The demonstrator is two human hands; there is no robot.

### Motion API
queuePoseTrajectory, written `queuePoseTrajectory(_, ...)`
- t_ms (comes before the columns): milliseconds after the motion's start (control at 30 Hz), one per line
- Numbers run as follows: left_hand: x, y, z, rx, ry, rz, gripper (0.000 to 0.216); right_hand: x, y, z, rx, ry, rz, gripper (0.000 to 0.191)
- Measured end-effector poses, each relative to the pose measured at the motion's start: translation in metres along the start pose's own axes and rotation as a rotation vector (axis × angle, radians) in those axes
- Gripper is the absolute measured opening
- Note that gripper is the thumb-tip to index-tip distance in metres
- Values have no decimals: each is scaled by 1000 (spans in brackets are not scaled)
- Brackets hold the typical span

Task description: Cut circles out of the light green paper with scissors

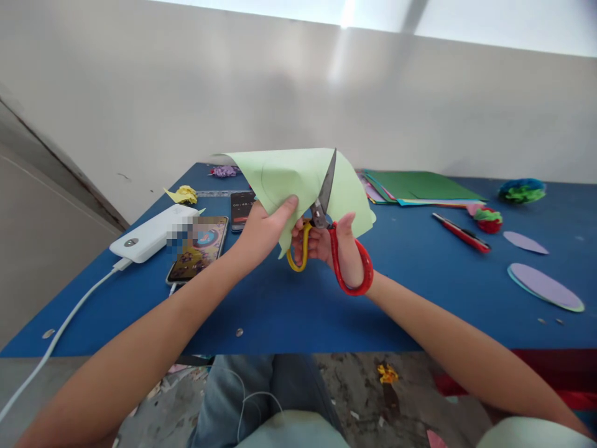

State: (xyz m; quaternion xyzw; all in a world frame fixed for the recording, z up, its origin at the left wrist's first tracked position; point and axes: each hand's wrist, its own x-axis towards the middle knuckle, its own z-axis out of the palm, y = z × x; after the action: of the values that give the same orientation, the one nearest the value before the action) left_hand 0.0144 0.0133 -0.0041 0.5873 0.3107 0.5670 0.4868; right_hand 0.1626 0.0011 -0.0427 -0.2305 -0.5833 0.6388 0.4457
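Observation:
A sheet of light green paper (pixel 289 171) is held up above the blue table, with a faint curved line drawn on it. My left hand (pixel 275 224) pinches its lower edge, thumb on the near face. My right hand (pixel 347 242) has its thumb and fingers through the handles of a pair of scissors (pixel 354 289), one loop red and one yellow. The scissor blades point up and are spread, one lying in front of the sheet at a cut that splits it. Part of the other blade is hidden by the paper.
On the blue table (pixel 289 317), a white power bank (pixel 153 233) and two phones (pixel 200 249) (pixel 241 208) lie left. Right are stacked coloured papers (pixel 420 185), a red cutter-like tool (pixel 461 233), paper ovals (pixel 545 285) and crumpled paper balls (pixel 521 190). A cable (pixel 69 317) crosses the left edge.

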Motion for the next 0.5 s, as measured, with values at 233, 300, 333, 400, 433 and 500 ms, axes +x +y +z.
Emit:
queuePoseTrajectory(233, -9, 3, 8, 157, 123, 65, 43, 3, 5, -1, -56, 6, -23, 80)
queuePoseTrajectory(300, -11, 2, 11, 153, 127, 65, 42, 2, 2, 3, -82, 44, 8, 84)
queuePoseTrajectory(333, -12, 1, 12, 136, 131, 58, 42, 1, 1, 4, -103, 72, 29, 86)
queuePoseTrajectory(400, -14, -1, 14, 98, 136, 34, 44, -1, -1, 7, -143, 117, 74, 91)
queuePoseTrajectory(433, -14, -2, 14, 86, 134, 21, 45, -2, -2, 8, -153, 130, 91, 92)
queuePoseTrajectory(500, -15, -4, 15, 83, 130, 4, 47, -4, -3, 10, -146, 133, 106, 92)
